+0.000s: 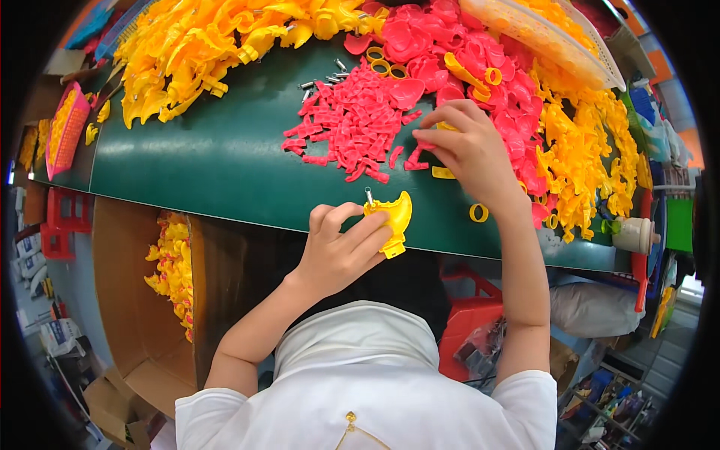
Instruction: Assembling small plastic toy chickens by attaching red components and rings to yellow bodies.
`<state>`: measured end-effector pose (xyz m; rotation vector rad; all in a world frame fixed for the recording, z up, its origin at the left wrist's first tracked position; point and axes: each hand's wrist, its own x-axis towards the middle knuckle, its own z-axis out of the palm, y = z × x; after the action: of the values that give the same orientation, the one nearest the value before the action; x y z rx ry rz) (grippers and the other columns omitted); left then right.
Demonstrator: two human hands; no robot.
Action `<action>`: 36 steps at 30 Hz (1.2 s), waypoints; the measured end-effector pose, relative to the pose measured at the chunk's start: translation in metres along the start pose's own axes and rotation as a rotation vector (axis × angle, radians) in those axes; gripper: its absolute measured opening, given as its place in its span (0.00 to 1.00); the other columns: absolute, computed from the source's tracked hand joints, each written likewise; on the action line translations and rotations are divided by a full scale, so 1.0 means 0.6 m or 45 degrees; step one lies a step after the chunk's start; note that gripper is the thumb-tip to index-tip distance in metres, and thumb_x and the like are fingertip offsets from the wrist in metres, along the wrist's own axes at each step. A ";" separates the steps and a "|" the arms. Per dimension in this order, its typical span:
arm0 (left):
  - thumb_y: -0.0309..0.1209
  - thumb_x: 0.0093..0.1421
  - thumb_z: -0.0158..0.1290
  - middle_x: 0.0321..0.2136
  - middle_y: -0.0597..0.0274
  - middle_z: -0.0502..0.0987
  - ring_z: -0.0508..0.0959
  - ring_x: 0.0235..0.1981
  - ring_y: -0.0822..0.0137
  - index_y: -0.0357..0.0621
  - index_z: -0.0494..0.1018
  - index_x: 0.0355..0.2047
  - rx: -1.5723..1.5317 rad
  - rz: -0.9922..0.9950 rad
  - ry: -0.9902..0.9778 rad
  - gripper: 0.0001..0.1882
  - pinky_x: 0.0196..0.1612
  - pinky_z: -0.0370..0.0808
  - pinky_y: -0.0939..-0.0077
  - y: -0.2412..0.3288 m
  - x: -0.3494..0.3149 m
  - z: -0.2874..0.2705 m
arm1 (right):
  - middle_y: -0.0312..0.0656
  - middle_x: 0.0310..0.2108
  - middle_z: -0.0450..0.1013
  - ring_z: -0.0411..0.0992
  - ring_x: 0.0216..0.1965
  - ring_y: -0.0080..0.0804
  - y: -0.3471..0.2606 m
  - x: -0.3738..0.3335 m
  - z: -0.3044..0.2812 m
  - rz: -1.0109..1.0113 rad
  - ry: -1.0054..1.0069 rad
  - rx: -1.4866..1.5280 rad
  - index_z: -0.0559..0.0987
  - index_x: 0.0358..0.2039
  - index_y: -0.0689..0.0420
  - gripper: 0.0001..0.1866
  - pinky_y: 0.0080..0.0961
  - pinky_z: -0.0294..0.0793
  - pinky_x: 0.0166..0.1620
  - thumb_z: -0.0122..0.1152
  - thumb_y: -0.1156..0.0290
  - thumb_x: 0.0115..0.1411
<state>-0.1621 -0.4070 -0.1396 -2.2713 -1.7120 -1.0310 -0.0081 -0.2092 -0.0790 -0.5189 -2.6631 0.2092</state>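
Smooth green table [225,180], left hand [337,241] pinching curved glossy yellow shell [400,217] above near edge, right hand [471,150] half-curled by small chunky red plastic bits [345,124], grip unclear, jagged yellow heap [187,56] far left

Bright lemon-yellow, a curved plastic shell [400,217] shows against a glossy dark-green tabletop [217,169]. Small angular plastic pieces [352,124] are a uniform pinkish red; rounded plastic shells [510,124] behind them match. Heaped curved plastic parts [195,52] are warm orange-yellow, and a plain plastic ring [478,213] is golden yellow. A perforated plastic basket [67,146] is pink, dotted with holes. The cloth shirt [375,375] is plain white.
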 end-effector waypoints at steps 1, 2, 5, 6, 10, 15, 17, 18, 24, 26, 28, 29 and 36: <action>0.30 0.41 0.63 0.43 0.73 0.77 0.67 0.47 0.61 0.51 0.77 0.36 -0.001 -0.003 0.005 0.18 0.45 0.60 0.63 0.001 0.002 0.000 | 0.35 0.35 0.74 0.70 0.44 0.37 -0.004 -0.001 -0.007 0.027 0.078 0.079 0.83 0.34 0.56 0.12 0.32 0.72 0.46 0.65 0.79 0.46; 0.30 0.41 0.63 0.43 0.72 0.77 0.67 0.47 0.61 0.50 0.77 0.36 0.015 0.005 0.008 0.18 0.45 0.60 0.63 0.002 0.004 0.001 | 0.38 0.31 0.74 0.71 0.39 0.38 -0.015 -0.004 -0.013 0.097 0.167 0.151 0.81 0.31 0.59 0.09 0.31 0.72 0.43 0.65 0.80 0.45; 0.29 0.40 0.63 0.43 0.71 0.77 0.68 0.48 0.61 0.49 0.76 0.35 0.010 -0.044 -0.004 0.18 0.45 0.60 0.62 0.005 0.015 0.003 | 0.40 0.28 0.72 0.72 0.33 0.35 -0.063 -0.032 -0.033 0.325 0.165 0.213 0.79 0.27 0.61 0.08 0.28 0.71 0.37 0.64 0.80 0.43; 0.28 0.39 0.63 0.43 0.70 0.76 0.69 0.48 0.60 0.48 0.76 0.35 -0.005 -0.068 -0.023 0.19 0.45 0.61 0.62 0.008 0.020 0.004 | 0.40 0.24 0.70 0.70 0.26 0.30 -0.078 -0.052 -0.032 0.415 0.153 0.340 0.78 0.26 0.61 0.07 0.26 0.69 0.31 0.62 0.80 0.42; 0.26 0.42 0.59 0.43 0.66 0.75 0.70 0.48 0.59 0.47 0.74 0.37 -0.130 -0.093 -0.036 0.18 0.48 0.65 0.60 0.009 0.016 -0.002 | 0.37 0.23 0.69 0.68 0.24 0.29 -0.108 -0.107 0.021 0.489 0.242 0.393 0.80 0.32 0.59 0.13 0.24 0.68 0.27 0.63 0.81 0.42; 0.25 0.41 0.59 0.43 0.64 0.75 0.70 0.48 0.56 0.46 0.74 0.37 -0.175 -0.108 -0.046 0.19 0.52 0.67 0.54 0.001 0.012 -0.009 | 0.37 0.26 0.70 0.69 0.26 0.34 -0.104 -0.119 0.026 0.229 0.140 -0.134 0.81 0.42 0.56 0.22 0.27 0.72 0.31 0.62 0.84 0.43; 0.26 0.40 0.61 0.44 0.65 0.75 0.70 0.48 0.57 0.46 0.74 0.38 -0.132 -0.077 -0.063 0.20 0.52 0.67 0.54 0.000 0.012 -0.011 | 0.38 0.28 0.72 0.70 0.28 0.34 -0.104 -0.125 0.017 0.275 0.143 -0.088 0.81 0.42 0.57 0.20 0.28 0.72 0.32 0.62 0.84 0.46; 0.26 0.40 0.61 0.44 0.65 0.75 0.70 0.48 0.57 0.46 0.74 0.38 -0.128 -0.081 -0.063 0.20 0.52 0.67 0.54 0.002 0.011 -0.011 | 0.39 0.29 0.72 0.70 0.29 0.35 -0.104 -0.131 0.014 0.368 0.229 0.007 0.81 0.42 0.57 0.19 0.28 0.72 0.32 0.62 0.84 0.48; 0.30 0.43 0.64 0.45 0.66 0.76 0.71 0.49 0.59 0.47 0.75 0.37 -0.097 -0.111 -0.032 0.18 0.53 0.66 0.54 0.004 0.003 -0.004 | 0.39 0.30 0.74 0.70 0.35 0.36 -0.148 -0.117 0.026 0.668 0.248 0.047 0.81 0.32 0.58 0.08 0.30 0.69 0.37 0.68 0.76 0.49; 0.29 0.46 0.63 0.44 0.66 0.77 0.72 0.48 0.59 0.47 0.76 0.36 -0.046 -0.084 -0.039 0.15 0.53 0.66 0.54 0.003 0.002 -0.005 | 0.39 0.30 0.74 0.69 0.34 0.36 -0.140 -0.120 0.043 0.651 0.327 0.105 0.82 0.32 0.57 0.08 0.30 0.69 0.37 0.68 0.76 0.48; 0.29 0.47 0.62 0.44 0.66 0.77 0.72 0.48 0.59 0.47 0.76 0.36 -0.049 -0.077 -0.040 0.14 0.54 0.66 0.55 0.003 0.005 -0.007 | 0.38 0.29 0.73 0.69 0.34 0.37 -0.140 -0.109 0.044 0.597 0.449 0.269 0.82 0.31 0.57 0.08 0.30 0.69 0.37 0.68 0.78 0.48; 0.28 0.48 0.61 0.44 0.67 0.78 0.72 0.48 0.59 0.47 0.76 0.36 -0.058 -0.065 -0.038 0.13 0.54 0.66 0.55 0.003 0.007 -0.007 | 0.38 0.29 0.73 0.69 0.34 0.37 -0.139 -0.101 0.046 0.595 0.447 0.274 0.82 0.31 0.57 0.08 0.30 0.69 0.37 0.68 0.78 0.48; 0.27 0.48 0.61 0.43 0.66 0.78 0.72 0.48 0.60 0.46 0.76 0.35 -0.109 -0.075 -0.046 0.12 0.56 0.67 0.54 -0.003 0.009 -0.009 | 0.36 0.28 0.73 0.70 0.33 0.35 -0.117 -0.071 0.051 0.207 0.246 0.161 0.82 0.30 0.56 0.09 0.28 0.71 0.33 0.69 0.78 0.45</action>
<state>-0.1656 -0.4044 -0.1330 -2.3177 -1.7926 -1.1015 -0.0079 -0.2922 -0.1071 -0.6789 -2.4040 0.3536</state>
